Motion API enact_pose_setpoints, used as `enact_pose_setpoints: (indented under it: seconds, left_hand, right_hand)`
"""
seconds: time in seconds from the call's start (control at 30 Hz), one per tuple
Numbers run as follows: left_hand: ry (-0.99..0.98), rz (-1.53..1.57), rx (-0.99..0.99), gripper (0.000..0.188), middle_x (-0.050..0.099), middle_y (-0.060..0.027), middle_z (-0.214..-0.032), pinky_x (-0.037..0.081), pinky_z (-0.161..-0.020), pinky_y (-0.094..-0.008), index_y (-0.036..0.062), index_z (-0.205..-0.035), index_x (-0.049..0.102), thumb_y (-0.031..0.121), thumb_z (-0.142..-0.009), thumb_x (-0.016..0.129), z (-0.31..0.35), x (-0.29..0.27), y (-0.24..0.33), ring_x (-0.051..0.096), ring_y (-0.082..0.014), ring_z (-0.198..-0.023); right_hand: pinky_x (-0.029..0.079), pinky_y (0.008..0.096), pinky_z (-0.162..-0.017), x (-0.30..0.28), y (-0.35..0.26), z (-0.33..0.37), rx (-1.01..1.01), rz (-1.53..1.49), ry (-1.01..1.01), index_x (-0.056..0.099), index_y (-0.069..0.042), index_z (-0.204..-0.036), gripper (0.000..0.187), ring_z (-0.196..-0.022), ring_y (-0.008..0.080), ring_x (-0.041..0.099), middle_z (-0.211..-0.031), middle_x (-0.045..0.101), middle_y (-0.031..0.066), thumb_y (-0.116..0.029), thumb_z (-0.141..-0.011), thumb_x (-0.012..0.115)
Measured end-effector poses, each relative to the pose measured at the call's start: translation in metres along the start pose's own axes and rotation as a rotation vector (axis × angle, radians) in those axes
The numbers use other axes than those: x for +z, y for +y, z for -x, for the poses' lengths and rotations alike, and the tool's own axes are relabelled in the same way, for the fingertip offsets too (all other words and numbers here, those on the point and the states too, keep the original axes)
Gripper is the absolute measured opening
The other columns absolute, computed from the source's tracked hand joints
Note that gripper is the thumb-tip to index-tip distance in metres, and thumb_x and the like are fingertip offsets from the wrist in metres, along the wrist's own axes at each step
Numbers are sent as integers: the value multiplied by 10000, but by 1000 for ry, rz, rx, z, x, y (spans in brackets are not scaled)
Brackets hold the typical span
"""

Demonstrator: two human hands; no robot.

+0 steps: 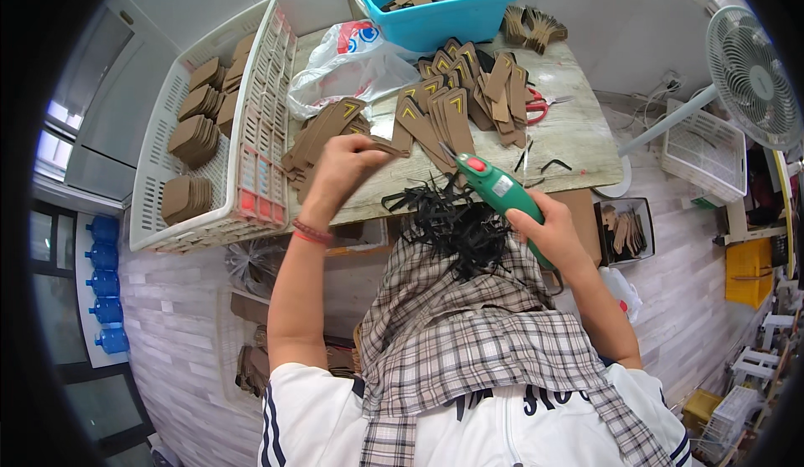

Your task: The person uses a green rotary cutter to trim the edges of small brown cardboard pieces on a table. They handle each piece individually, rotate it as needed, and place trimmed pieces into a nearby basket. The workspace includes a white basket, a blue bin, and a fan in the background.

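Observation:
My left hand (345,172) is closed on a flat brown piece (389,147), held over the table's near edge. My right hand (551,229) grips a green handheld electric cutter (496,189) with a red button, its pointed tip aimed up and left. A gap separates the tip from the held piece. Below both hands, a tangle of black strips (456,231) lies on my plaid apron (469,333). Brown pieces with yellow V marks (456,108) spread over the table in front of the cutter. Another stack of brown pieces (322,136) sits beside my left hand.
A white plastic crate (258,161) with stacked brown pieces borders the left side. At the back stand a blue bin (444,23) and a white plastic bag (347,77). Red-handled scissors (538,112) lie on the right of the worn table (578,144). A fan (749,77) stands beyond.

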State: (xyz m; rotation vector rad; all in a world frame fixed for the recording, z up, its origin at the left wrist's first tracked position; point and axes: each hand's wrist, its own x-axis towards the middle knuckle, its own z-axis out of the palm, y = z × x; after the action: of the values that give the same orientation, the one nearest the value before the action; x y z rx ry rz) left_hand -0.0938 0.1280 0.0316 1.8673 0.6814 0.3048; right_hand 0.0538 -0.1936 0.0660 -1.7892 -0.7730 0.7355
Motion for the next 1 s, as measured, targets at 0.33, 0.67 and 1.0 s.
enact_pose_setpoints:
  seconds: [0.33, 0.67, 1.0]
  left_hand:
    - [579, -784, 80, 497, 556, -121, -1065, 335, -925, -451, 51, -1027, 648, 412, -704, 756, -79, 108, -35, 453, -302, -1082]
    - [730, -857, 200, 519, 539, -96, -1100, 323, -939, -444, 60, -1198, 548, 251, -751, 727, -87, 132, -41, 463, -291, -1080]
    - [576, -556, -273, 437, 567, -135, -1144, 331, -977, -446, 74, -1028, 584, 213, -662, 778, -118, 105, -31, 463, -321, -1158]
  right_hand:
    - [439, 239, -522, -1, 28, 8, 99, -64, 115, 622, 22, -1074, 353, -563, 67, 525, -700, 597, 18, -245, -851, 681]
    - [439, 246, -524, 5, 27, 3, 90, -62, 142, 629, 22, -1014, 334, -556, 76, 534, -685, 600, 27, -261, -847, 687]
    - [441, 250, -523, 6, 29, 4, 78, -76, 146, 629, 22, -1014, 341, -557, 83, 545, -693, 611, 37, -271, -850, 685]
